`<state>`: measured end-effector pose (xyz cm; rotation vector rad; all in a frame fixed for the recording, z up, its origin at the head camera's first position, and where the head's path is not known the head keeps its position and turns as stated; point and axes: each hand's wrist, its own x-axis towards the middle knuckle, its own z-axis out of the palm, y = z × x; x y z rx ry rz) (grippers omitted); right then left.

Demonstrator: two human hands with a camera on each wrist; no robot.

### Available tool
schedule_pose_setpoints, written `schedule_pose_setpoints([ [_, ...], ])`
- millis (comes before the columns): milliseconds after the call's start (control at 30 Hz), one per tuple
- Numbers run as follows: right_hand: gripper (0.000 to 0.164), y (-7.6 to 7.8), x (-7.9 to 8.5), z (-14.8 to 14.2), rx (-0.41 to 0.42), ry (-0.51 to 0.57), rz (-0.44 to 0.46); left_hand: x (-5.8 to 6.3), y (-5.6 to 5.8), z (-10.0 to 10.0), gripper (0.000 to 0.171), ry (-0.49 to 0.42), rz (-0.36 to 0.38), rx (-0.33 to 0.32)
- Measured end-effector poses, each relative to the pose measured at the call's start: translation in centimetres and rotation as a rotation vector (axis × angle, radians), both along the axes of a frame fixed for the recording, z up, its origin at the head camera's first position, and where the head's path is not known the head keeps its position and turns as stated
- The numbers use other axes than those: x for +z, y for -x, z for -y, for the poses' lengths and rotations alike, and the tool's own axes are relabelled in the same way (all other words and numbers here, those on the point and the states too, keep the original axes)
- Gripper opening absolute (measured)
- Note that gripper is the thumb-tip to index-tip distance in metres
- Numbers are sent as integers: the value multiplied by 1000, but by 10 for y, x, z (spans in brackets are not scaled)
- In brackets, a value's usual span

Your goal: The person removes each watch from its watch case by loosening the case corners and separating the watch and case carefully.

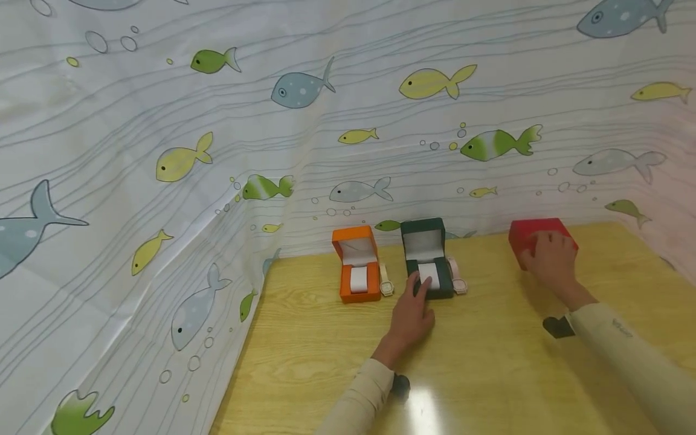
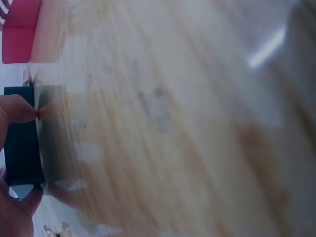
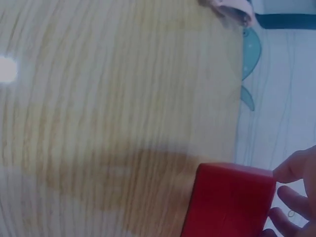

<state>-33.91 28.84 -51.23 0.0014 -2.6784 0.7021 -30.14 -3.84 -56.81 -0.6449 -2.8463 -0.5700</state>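
My left hand (image 1: 410,317) holds the dark green watch box (image 1: 444,284) by its front and left side. In the left wrist view the thumb lies against the front of the green box (image 2: 22,143), with fingers at its end. The box's lid stands up, and a white cushion (image 1: 428,273) sits inside. A pink-strapped watch (image 1: 459,285) lies along its right side. At the back right, my right hand (image 1: 551,257) grips a closed red box (image 1: 519,238) from above. The right wrist view shows fingertips at the far edge of the red box (image 3: 229,197).
An open orange watch box (image 1: 345,293) with a white cushion stands left of the green one. Beside it lies a cream-strapped watch (image 1: 386,287). A fish-patterned sheet (image 1: 359,163) rises behind and to the left of the wooden table (image 1: 293,350).
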Motion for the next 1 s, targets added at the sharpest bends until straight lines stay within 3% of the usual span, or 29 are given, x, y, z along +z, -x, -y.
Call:
schedule_pose_setpoints([
  [100, 42, 0, 0, -2, -8, -15, 43, 1, 1, 1, 69, 13, -12, 4],
  [500, 46, 2, 1, -1, -47, -123, 76, 1, 2, -2, 70, 51, -40, 13],
  [1000, 43, 5, -2, -1, -56, -81, 78, 8, -2, -1, 68, 41, -28, 10],
])
